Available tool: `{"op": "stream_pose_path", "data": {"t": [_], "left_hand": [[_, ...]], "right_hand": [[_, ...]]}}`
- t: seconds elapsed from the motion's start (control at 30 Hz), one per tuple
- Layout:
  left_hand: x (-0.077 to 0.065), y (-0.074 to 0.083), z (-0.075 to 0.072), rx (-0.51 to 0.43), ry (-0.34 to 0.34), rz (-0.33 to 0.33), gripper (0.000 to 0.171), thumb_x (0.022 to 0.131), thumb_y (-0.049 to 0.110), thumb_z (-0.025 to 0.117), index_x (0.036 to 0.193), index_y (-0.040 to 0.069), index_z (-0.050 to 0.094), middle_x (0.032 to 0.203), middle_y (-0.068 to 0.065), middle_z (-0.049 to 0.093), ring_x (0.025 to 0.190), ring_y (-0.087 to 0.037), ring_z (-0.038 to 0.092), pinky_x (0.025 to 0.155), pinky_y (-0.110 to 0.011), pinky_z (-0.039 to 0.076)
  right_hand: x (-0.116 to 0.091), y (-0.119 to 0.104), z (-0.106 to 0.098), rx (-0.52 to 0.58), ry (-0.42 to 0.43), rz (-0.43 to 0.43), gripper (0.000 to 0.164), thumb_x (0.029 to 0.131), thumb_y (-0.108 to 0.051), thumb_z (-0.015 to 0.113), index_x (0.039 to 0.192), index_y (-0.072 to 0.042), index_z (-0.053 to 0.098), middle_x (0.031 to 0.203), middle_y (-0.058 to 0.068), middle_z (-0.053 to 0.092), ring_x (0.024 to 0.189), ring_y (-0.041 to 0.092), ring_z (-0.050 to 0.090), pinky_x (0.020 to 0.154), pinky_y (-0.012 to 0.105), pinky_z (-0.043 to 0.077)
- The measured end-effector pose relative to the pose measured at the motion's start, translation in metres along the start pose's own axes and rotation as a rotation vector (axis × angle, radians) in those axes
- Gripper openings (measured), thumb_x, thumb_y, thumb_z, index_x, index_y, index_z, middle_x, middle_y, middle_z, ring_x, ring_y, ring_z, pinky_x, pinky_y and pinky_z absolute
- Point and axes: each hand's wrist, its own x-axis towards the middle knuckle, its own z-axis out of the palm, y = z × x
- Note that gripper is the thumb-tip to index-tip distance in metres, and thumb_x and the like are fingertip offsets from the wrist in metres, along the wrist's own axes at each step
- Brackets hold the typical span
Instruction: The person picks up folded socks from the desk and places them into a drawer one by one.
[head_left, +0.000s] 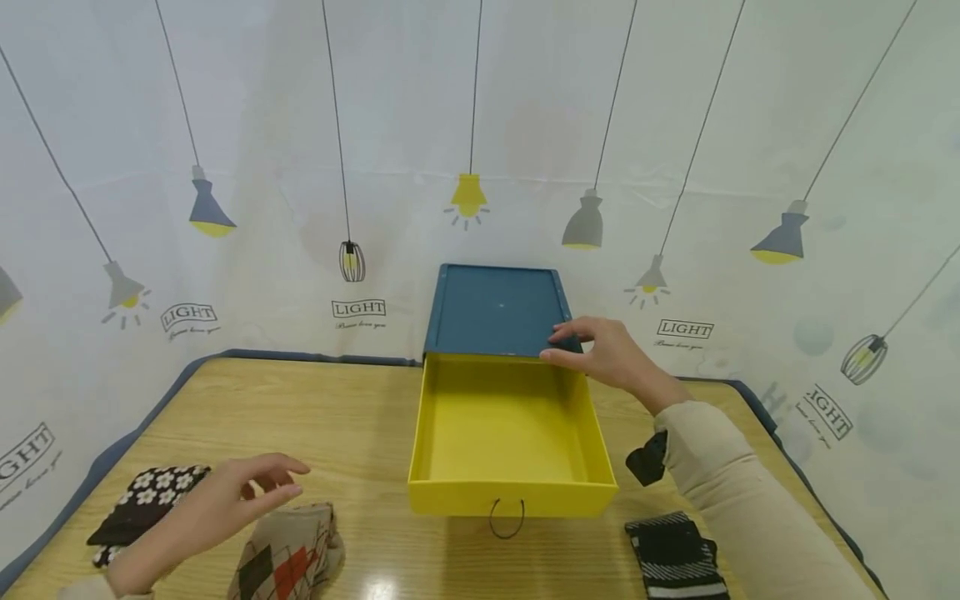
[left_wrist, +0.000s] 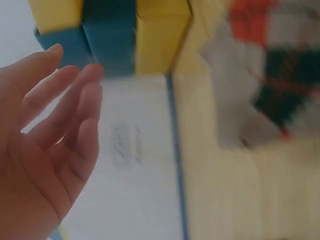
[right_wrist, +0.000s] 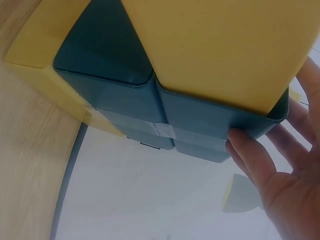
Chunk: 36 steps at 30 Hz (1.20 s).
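A blue drawer box [head_left: 498, 308] stands against the backdrop, its yellow drawer [head_left: 510, 425] pulled out toward me and bare inside. My right hand [head_left: 603, 354] holds the box at its right front edge, thumb and fingers to either side. The right wrist view shows the thumb [right_wrist: 250, 152] against the taped blue wall. Above the table on the left, my left hand [head_left: 225, 504] hovers with loosely bent fingers and nothing in them. Beside it lie a beige argyle sock [head_left: 288, 554] and a folded black cloth piece with white flowers [head_left: 150, 500], partly hidden by the wrist.
Folded black-and-white striped socks [head_left: 675, 554] lie at the front right, near the right forearm. The yellow drawer's front carries a dark cord loop [head_left: 507, 521]. A second yellow drawer [right_wrist: 45, 40] shows from the lower blue box in the right wrist view. The wooden table [head_left: 315, 417] meets a lamp-printed backdrop.
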Motion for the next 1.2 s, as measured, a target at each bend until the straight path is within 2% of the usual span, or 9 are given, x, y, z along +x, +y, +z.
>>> {"op": "stream_pose_path", "data": {"t": [0.1, 0.3, 0.53, 0.6, 0.7, 0.83, 0.93, 1.03, 1.2], "left_hand": [[-0.005, -0.030, -0.006, 0.015, 0.006, -0.097, 0.030, 0.089, 0.028, 0.052, 0.111, 0.008, 0.059, 0.091, 0.000, 0.062, 0.072, -0.006, 0.057, 0.055, -0.023, 0.047], [-0.020, -0.075, -0.019, 0.042, 0.117, -0.217, 0.037, 0.090, 0.027, 0.051, 0.119, 0.003, 0.054, 0.103, -0.015, 0.060, 0.073, -0.010, 0.058, 0.054, -0.027, 0.047], [-0.037, -0.117, -0.029, 0.091, 0.202, -0.270, 0.045, 0.088, 0.025, 0.057, 0.120, -0.005, 0.050, 0.111, -0.022, 0.055, 0.072, -0.006, 0.058, 0.055, -0.026, 0.047], [-0.041, -0.127, -0.031, 0.114, 0.222, -0.302, 0.048, 0.087, 0.026, 0.057, 0.121, -0.007, 0.048, 0.111, -0.028, 0.053, 0.071, -0.006, 0.057, 0.055, -0.027, 0.047], [-0.046, -0.137, -0.034, 0.137, 0.254, -0.378, 0.056, 0.087, 0.033, 0.056, 0.123, -0.009, 0.045, 0.114, -0.031, 0.049, 0.080, -0.023, 0.059, 0.057, -0.035, 0.048], [-0.054, -0.146, -0.039, 0.078, 0.265, -0.508, 0.072, 0.086, 0.046, 0.050, 0.131, -0.008, 0.035, 0.124, -0.035, 0.036, 0.095, -0.046, 0.046, 0.058, -0.042, 0.045], [-0.057, -0.157, -0.039, 0.041, 0.256, -0.591, 0.081, 0.085, 0.054, 0.046, 0.135, -0.006, 0.027, 0.129, -0.036, 0.025, 0.098, -0.048, 0.040, 0.060, -0.043, 0.045], [-0.060, -0.170, -0.037, 0.039, 0.248, -0.634, 0.083, 0.084, 0.056, 0.045, 0.137, -0.004, 0.023, 0.130, -0.037, 0.021, 0.100, -0.051, 0.035, 0.063, -0.049, 0.044], [-0.066, -0.190, -0.032, 0.032, 0.264, -0.698, 0.086, 0.081, 0.055, 0.052, 0.138, -0.001, 0.021, 0.133, -0.035, 0.017, 0.104, -0.056, 0.029, 0.068, -0.057, 0.040]], "right_hand": [[0.000, 0.000, 0.000, -0.003, 0.000, 0.003, 0.034, 0.080, -0.030, 0.066, 0.102, -0.005, 0.065, 0.118, 0.014, 0.055, 0.105, 0.032, 0.050, 0.087, 0.044, 0.043], [0.000, 0.001, 0.000, -0.001, 0.002, -0.014, 0.033, 0.080, -0.030, 0.066, 0.102, -0.005, 0.066, 0.118, 0.014, 0.055, 0.105, 0.031, 0.050, 0.087, 0.043, 0.043], [-0.001, 0.001, 0.000, -0.008, 0.008, -0.016, 0.032, 0.080, -0.029, 0.066, 0.101, -0.005, 0.066, 0.117, 0.014, 0.055, 0.105, 0.031, 0.050, 0.086, 0.043, 0.043], [-0.001, 0.001, 0.000, -0.009, 0.008, -0.011, 0.033, 0.080, -0.029, 0.066, 0.102, -0.005, 0.066, 0.118, 0.013, 0.055, 0.105, 0.032, 0.050, 0.086, 0.043, 0.043], [0.000, 0.001, 0.000, -0.006, 0.008, -0.006, 0.033, 0.079, -0.029, 0.066, 0.102, -0.005, 0.066, 0.118, 0.013, 0.055, 0.105, 0.032, 0.050, 0.086, 0.043, 0.043], [0.000, 0.001, 0.000, -0.001, 0.008, -0.008, 0.033, 0.079, -0.029, 0.066, 0.102, -0.005, 0.066, 0.118, 0.013, 0.055, 0.105, 0.032, 0.050, 0.087, 0.043, 0.043], [0.000, 0.002, 0.000, 0.000, 0.008, -0.010, 0.033, 0.079, -0.030, 0.066, 0.102, -0.006, 0.066, 0.118, 0.013, 0.055, 0.105, 0.031, 0.050, 0.087, 0.043, 0.043], [0.000, 0.003, 0.001, 0.002, 0.009, -0.008, 0.033, 0.079, -0.031, 0.066, 0.102, -0.006, 0.066, 0.118, 0.013, 0.055, 0.105, 0.031, 0.050, 0.087, 0.043, 0.043], [0.000, 0.003, 0.001, 0.006, 0.009, 0.002, 0.035, 0.079, -0.033, 0.066, 0.103, -0.007, 0.066, 0.118, 0.012, 0.055, 0.105, 0.031, 0.050, 0.087, 0.043, 0.043]]}}
